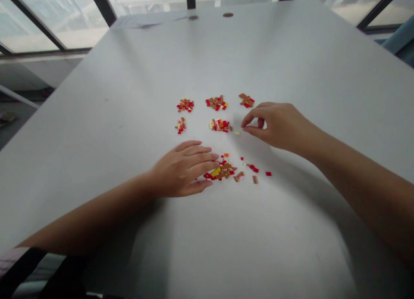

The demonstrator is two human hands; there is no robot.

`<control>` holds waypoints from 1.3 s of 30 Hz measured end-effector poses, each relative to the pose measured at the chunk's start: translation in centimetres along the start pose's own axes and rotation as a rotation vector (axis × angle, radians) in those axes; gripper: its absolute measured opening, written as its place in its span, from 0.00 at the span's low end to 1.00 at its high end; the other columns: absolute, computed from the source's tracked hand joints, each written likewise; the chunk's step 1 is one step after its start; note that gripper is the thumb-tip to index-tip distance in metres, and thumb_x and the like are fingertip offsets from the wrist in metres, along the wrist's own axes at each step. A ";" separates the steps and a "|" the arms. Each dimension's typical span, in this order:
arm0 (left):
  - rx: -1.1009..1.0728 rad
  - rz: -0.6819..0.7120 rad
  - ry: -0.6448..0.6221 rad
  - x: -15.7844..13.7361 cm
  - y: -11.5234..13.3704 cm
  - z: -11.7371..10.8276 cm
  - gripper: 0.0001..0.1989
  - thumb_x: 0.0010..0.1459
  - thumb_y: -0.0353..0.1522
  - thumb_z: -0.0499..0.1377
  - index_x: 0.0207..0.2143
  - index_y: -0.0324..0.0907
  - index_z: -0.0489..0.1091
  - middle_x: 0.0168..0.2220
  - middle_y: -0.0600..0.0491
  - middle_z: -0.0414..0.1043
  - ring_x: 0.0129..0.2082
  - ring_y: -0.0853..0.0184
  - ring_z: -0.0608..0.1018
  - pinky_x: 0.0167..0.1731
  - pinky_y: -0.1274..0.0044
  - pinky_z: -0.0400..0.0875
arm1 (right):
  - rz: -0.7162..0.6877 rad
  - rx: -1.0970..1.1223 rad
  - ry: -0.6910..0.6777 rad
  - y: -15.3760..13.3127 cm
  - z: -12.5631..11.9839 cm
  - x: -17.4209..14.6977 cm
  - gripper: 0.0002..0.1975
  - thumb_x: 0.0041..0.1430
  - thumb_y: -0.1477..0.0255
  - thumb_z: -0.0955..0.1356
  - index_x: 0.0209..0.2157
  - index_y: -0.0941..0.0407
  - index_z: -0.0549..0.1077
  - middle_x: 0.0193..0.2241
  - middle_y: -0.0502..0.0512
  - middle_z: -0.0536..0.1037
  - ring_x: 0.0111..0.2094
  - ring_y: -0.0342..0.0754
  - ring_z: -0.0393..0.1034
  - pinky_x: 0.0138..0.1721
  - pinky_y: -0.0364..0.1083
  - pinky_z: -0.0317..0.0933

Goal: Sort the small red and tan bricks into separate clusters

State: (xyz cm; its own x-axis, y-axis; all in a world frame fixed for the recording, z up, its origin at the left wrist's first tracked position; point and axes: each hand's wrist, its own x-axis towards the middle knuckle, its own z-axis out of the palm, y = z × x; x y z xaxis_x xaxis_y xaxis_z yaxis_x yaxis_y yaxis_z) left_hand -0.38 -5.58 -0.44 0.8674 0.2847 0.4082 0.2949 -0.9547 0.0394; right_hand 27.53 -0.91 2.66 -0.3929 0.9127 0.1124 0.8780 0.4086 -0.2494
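Observation:
My left hand (184, 169) is open, its fingers stretched over the left side of a loose pile of small toy building bricks (226, 172). These are brown, red, orange and white, with a longer yellow brick (215, 172) by the fingertips; the hand hides part of the pile. My right hand (273, 123) hovers to the right of a sorted cluster of red, pink and cream bricks (221, 125), thumb and forefinger pinched together. Whether a tiny piece sits in that pinch cannot be made out. A pale yellow brick (237, 133) lies just left of those fingertips.
Beyond my hands are more small clusters: a mixed one (185, 105), a brown and red one (217, 102), larger brown pieces (247, 100) and a little heap (181, 125). All lie on a white table (129, 83). Paper sheets (139, 21) rest at its far edge, near windows.

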 end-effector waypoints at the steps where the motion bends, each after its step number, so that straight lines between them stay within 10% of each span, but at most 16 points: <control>1: 0.001 0.000 0.000 0.0 0.0 0.0 0.15 0.67 0.37 0.56 0.52 0.38 0.70 0.53 0.46 0.78 0.55 0.61 0.77 0.61 0.66 0.67 | -0.009 -0.012 -0.026 0.1 -0.1 0.0 0.07 0.56 0.71 0.68 0.33 0.54 0.81 0.33 0.56 0.79 0.28 0.48 0.71 0.38 0.51 0.65; 18: 0.006 -0.006 -0.010 0.1 0.0 0.1 0.15 0.67 0.37 0.56 0.53 0.39 0.70 0.53 0.47 0.78 0.55 0.62 0.77 0.61 0.66 0.67 | -0.016 0.057 -0.059 -1.2 0.1 -0.1 0.15 0.62 0.67 0.64 0.42 0.55 0.80 0.38 0.58 0.80 0.33 0.50 0.72 0.41 0.50 0.64; 39: 0.018 0.005 0.012 0.1 0.1 0.2 0.14 0.66 0.36 0.57 0.51 0.39 0.70 0.52 0.47 0.78 0.55 0.60 0.78 0.60 0.65 0.68 | -0.314 0.230 -0.554 -1.7 -1.5 -1.0 0.10 0.54 0.73 0.66 0.31 0.51 0.80 0.31 0.47 0.83 0.30 0.44 0.76 0.36 0.44 0.66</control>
State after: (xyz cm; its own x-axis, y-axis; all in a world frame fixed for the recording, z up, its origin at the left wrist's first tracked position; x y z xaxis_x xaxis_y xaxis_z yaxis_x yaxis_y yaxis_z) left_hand -0.14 -5.65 -0.58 0.8641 0.2791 0.4189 0.2981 -0.9543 0.0209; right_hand 26.82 -2.53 4.45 -0.7556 0.5911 -0.2820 0.6431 0.5881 -0.4905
